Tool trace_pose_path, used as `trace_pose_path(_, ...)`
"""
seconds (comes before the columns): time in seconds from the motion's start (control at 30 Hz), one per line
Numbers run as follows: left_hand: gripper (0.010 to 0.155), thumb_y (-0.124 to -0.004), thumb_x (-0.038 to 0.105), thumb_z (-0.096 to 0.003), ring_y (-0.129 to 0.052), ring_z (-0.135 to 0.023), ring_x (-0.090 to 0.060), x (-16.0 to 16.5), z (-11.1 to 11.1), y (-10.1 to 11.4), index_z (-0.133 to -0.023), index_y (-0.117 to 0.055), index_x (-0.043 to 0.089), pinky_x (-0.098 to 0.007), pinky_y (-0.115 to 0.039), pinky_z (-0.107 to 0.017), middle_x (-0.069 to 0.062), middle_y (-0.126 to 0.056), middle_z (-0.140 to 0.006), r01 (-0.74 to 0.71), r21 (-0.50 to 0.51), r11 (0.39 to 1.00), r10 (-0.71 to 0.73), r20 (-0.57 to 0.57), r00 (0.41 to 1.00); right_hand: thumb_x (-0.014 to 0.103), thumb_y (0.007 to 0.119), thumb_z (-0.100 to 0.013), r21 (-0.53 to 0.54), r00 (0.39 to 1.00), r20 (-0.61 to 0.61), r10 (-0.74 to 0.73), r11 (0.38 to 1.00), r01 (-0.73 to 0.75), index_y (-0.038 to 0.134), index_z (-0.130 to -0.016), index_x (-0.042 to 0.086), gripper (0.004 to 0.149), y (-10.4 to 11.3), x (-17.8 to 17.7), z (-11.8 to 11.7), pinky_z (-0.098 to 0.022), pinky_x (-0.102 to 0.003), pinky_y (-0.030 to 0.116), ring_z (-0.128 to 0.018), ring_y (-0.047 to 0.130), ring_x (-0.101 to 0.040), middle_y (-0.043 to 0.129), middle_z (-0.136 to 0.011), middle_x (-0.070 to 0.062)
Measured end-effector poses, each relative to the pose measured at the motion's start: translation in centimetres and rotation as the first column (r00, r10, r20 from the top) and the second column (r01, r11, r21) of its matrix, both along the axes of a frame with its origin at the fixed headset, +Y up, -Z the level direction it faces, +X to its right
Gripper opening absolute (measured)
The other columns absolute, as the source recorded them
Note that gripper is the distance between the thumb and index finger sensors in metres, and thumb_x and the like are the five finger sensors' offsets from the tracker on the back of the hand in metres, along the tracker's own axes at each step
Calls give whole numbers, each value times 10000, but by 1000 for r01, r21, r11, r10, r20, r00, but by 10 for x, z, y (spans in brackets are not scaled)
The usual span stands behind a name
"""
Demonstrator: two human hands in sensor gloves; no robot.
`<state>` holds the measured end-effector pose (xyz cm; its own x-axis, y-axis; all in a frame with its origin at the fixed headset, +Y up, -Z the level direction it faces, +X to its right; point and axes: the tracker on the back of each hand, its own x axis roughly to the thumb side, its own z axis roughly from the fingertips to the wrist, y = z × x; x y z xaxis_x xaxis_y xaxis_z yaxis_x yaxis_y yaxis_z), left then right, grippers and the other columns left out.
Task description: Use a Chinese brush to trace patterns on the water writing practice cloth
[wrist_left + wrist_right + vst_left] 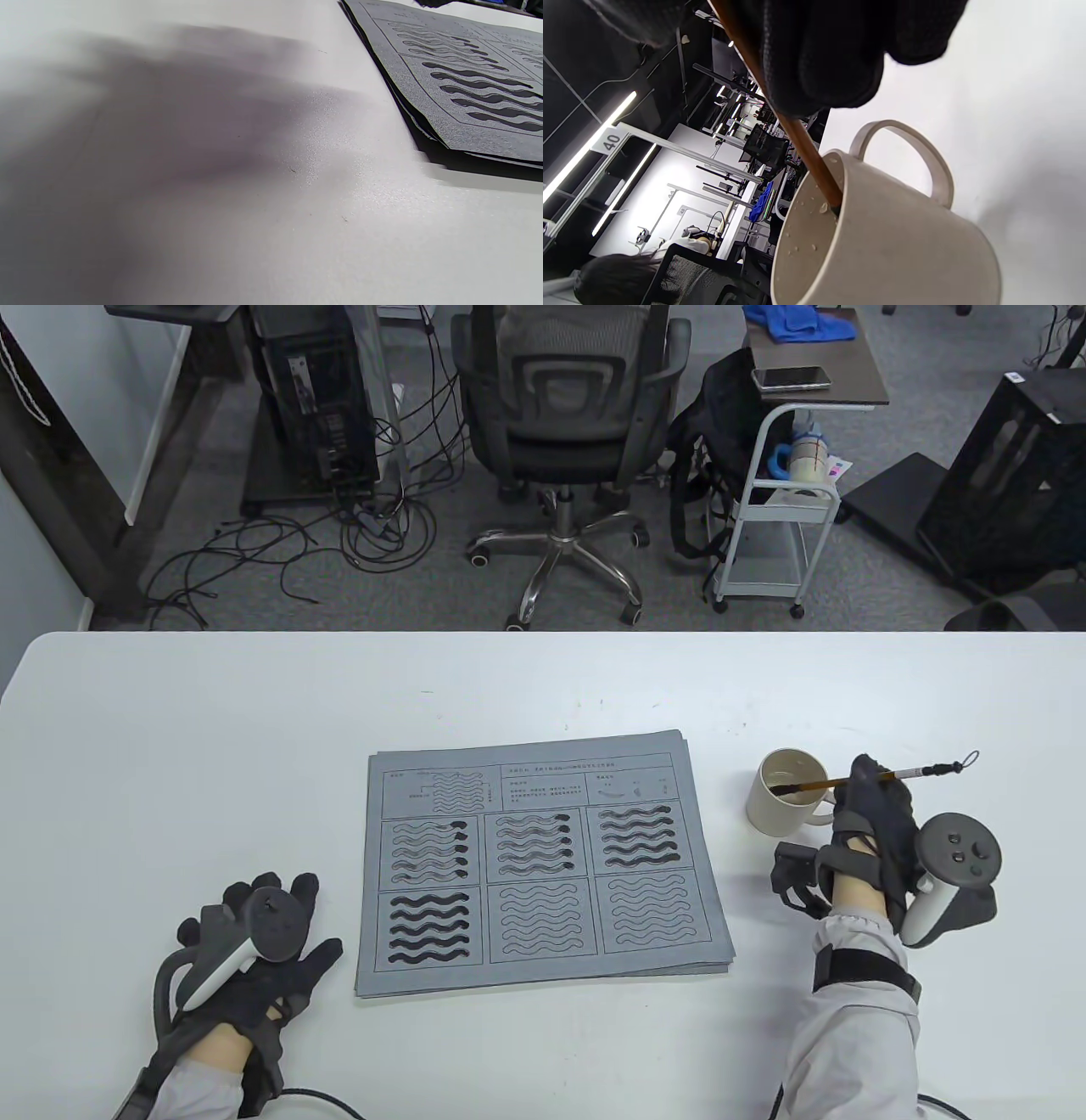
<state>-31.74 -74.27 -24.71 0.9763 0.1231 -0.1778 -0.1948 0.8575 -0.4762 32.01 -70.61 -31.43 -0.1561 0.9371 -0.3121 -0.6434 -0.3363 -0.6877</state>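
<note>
While your right hand (874, 831) grips the Chinese brush (857, 782) mid-shaft, its bristle end sits inside the cream mug (785, 806) at about 3 o'clock from the water writing cloth (543, 865), just beside that hand. The right wrist view shows the brown shaft (806, 148) passing over the mug's rim (840, 156), droplets on the inner wall, so you are most likely loading water. Your left hand (254, 933) lies flat on the white table (170, 729) at about 9 o'clock from the cloth, fingers spread and holding nothing. The cloth lies at the table's centre, apparently on top of a small stack of sheets; four of its six wave panels look wetted dark, and the two at 5 and 6 o'clock are still bare outlines. Judge the brush as light and stiff along the shaft but soft at the tip: keep your hold on the shaft above the bristles. The cloth looks thin and limp and likely to slide, so pressing its 9 o'clock edge with the left hand may help.
</note>
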Motion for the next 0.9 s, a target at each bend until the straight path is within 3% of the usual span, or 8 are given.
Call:
trace_pose_path(0.7, 787, -529, 655, -527, -5, -1066, -377, -2, 1, 3, -1078, -20, 417, -771, -76, -669, -87, -39, -1205, -12, 31, 999, 12, 2, 1000, 499, 711, -544, 6, 998, 29, -54, 999, 54, 660, -967, 22, 640, -3, -6, 42, -548, -558, 693, -675, 882, -353, 887, -836, -199)
trace_pose_path(0.9, 794, -525, 661, -525, 40, -1053, -369, 2, 3, 7, -1073, -1, 423, -772, -62, -667, -79, 10, -1192, -32, 83, 996, 29, 37, 999, 499, 708, -547, 49, 992, -125, -4, 999, 10, 674, -960, 20, 634, 14, -31, 55, -542, -561, 696, -666, 888, -360, 895, -827, -206)
